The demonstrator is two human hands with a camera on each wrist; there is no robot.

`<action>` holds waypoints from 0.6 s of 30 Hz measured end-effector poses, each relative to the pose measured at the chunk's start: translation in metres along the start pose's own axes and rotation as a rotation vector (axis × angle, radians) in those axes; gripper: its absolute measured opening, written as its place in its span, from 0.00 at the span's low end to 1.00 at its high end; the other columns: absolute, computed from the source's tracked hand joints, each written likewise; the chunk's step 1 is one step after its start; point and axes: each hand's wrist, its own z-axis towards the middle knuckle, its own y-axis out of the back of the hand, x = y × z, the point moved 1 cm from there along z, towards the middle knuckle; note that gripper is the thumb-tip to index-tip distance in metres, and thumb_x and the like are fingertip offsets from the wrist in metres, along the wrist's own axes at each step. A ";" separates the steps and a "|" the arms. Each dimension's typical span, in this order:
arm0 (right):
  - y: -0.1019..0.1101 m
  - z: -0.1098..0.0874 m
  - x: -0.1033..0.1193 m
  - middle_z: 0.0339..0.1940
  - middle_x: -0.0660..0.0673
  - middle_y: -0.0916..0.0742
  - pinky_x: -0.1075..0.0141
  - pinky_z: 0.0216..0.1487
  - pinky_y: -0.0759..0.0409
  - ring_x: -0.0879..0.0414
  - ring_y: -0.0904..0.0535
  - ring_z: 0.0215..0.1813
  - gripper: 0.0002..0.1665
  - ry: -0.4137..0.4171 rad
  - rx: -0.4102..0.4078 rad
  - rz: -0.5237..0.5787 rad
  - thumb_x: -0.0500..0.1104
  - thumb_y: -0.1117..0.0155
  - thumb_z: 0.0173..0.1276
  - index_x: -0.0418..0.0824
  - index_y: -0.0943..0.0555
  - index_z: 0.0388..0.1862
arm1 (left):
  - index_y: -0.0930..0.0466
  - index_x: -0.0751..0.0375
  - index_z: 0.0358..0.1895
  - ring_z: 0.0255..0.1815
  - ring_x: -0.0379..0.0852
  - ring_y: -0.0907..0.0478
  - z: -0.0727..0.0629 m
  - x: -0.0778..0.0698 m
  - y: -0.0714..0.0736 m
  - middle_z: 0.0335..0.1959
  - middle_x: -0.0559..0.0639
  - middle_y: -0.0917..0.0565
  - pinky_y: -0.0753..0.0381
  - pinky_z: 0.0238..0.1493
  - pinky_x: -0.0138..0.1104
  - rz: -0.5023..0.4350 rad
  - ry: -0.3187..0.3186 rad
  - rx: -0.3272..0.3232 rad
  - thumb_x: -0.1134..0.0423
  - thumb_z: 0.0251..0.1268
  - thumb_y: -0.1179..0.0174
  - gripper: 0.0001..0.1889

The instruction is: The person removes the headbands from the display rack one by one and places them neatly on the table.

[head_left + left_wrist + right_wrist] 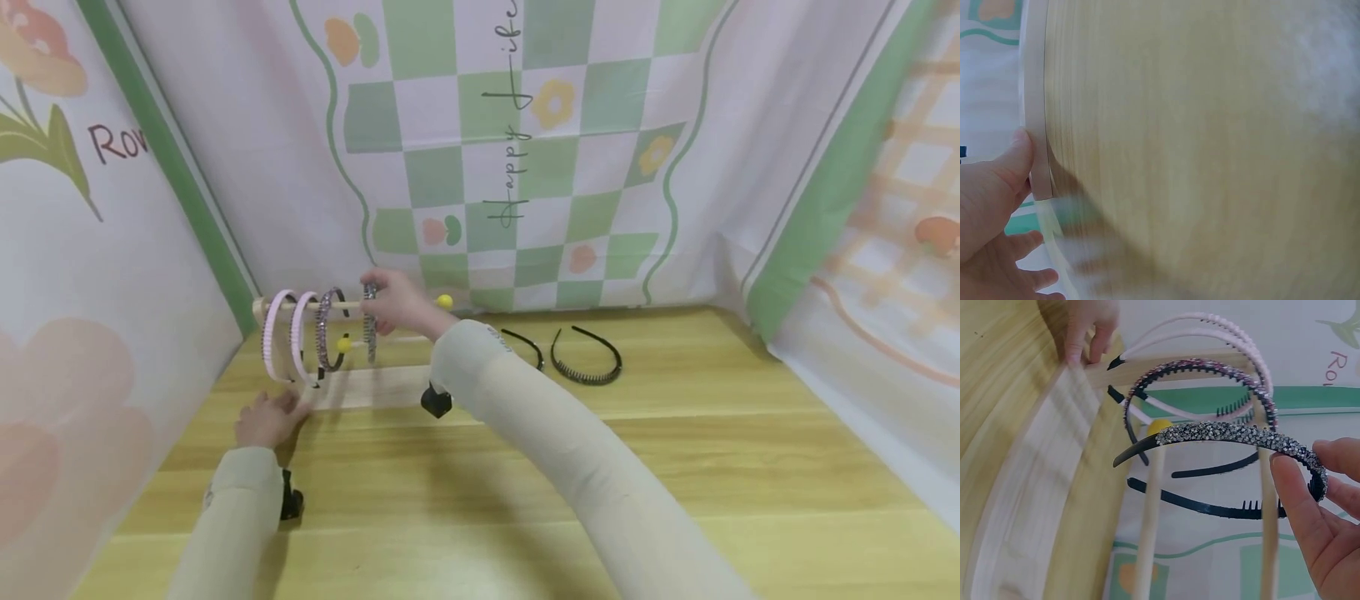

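Right hand [401, 302]: grip narrow, thumb and fingers pinching the silver band [371, 333], a black headband crusted with stones. Band held upright at the rack [386, 388], rear rod [1269, 550] passing through it; yellow knob [445, 301] on that rod's end, just beyond the hand.

Left hand [266, 421]: grip narrow on the left end of the rack's base, thumb against the wood, other fingers spread loosely.

Same rod, left of the silver band: two pink bands [273, 337] side by side near the end post, then a purple glitter band [324, 329]. Second yellow knob [343, 343] on the front rod, beside the purple band.

On the bench [637, 483], right of the rack: two dark bands [588, 379] lying near each other, one partly behind the right sleeve [555, 433]. Patterned cloth [487, 117] behind.
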 end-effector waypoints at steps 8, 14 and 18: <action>0.012 -0.009 0.006 0.65 0.38 0.31 0.66 0.29 0.19 0.49 0.21 0.28 0.29 0.028 -0.020 0.022 0.36 0.40 0.65 0.41 0.33 0.65 | 0.45 0.65 0.68 0.59 0.80 0.52 0.000 -0.001 0.000 0.64 0.80 0.54 0.49 0.55 0.66 -0.004 0.015 0.000 0.37 0.66 0.58 0.38; 0.025 -0.015 0.011 0.64 0.39 0.31 0.66 0.29 0.19 0.45 0.20 0.32 0.29 0.037 -0.034 0.015 0.36 0.40 0.64 0.41 0.33 0.65 | 0.46 0.64 0.68 0.59 0.80 0.51 0.001 0.001 -0.001 0.65 0.80 0.53 0.48 0.55 0.66 -0.002 0.021 0.001 0.36 0.66 0.59 0.39; 0.034 -0.018 0.012 0.64 0.40 0.31 0.67 0.29 0.19 0.48 0.20 0.31 0.29 0.032 -0.041 0.023 0.36 0.40 0.65 0.41 0.34 0.64 | 0.46 0.64 0.68 0.59 0.80 0.52 0.002 0.000 -0.002 0.65 0.80 0.54 0.49 0.55 0.66 0.001 0.023 0.000 0.37 0.66 0.59 0.38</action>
